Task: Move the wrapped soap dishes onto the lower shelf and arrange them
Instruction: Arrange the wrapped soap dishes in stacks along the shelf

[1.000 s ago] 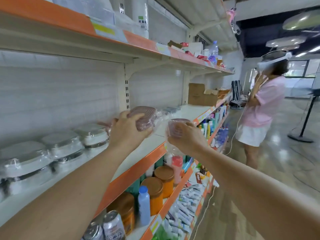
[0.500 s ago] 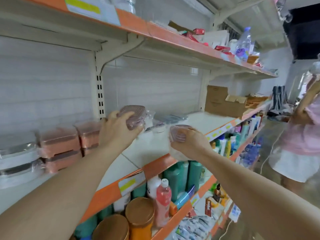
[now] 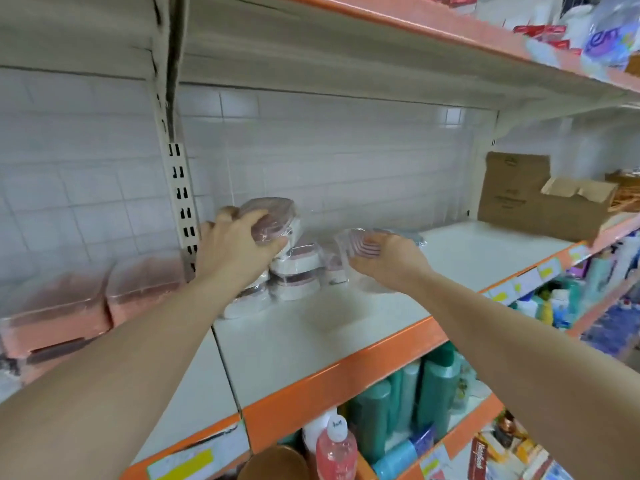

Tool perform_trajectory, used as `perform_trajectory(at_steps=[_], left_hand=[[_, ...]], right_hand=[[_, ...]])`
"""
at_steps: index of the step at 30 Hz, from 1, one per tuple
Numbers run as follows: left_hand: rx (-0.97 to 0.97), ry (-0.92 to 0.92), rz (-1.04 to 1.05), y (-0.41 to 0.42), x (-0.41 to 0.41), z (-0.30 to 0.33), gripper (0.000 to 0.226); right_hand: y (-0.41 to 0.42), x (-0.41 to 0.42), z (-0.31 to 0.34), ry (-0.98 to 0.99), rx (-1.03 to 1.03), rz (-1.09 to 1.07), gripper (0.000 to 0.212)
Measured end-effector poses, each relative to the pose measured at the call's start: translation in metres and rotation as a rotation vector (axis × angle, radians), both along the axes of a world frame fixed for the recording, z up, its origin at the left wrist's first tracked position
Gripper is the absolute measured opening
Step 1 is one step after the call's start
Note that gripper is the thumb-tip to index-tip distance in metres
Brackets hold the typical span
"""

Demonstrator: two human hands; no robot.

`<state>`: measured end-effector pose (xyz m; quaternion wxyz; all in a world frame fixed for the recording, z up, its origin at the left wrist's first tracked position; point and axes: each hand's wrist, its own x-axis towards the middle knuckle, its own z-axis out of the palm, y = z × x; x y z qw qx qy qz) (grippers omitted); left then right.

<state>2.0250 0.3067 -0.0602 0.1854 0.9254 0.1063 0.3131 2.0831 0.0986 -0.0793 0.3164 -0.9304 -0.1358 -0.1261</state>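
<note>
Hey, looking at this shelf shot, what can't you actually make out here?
All in the head view:
- The stacked soap dishes: their count, since the left hand and forearm cover part of the pile.
- The dish held by the right hand: its underside, hidden by palm and crinkled wrap.
- Price labels on the shelf edge: print too blurred to read.
- Pink boxes: smeared by motion blur and cut by the left edge.

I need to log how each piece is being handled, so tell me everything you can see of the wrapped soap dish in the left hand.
The wrapped soap dish is oval, with a dark pink ribbed top, sealed in clear, crinkly plastic film. The left hand grips it from the near side, fingers curled round its edge. It is held tilted, above a stack of similar wrapped dishes at the back of the white shelf. Whether it touches the stack cannot be told.
</note>
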Motion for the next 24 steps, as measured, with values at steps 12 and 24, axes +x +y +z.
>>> perform_trajectory(at_steps=[12,24], left_hand=[[0.045,0.029,0.163,-0.003,0.039,0.009,0.056],[0.069,0.063,0.385,-0.013,0.057,0.005,0.057]], right_hand=[[0.023,0.121,-0.001,0.038,-0.113,0.194,0.037],[0.058,0.173,-0.019,0.037,-0.248,0.451,0.04]])
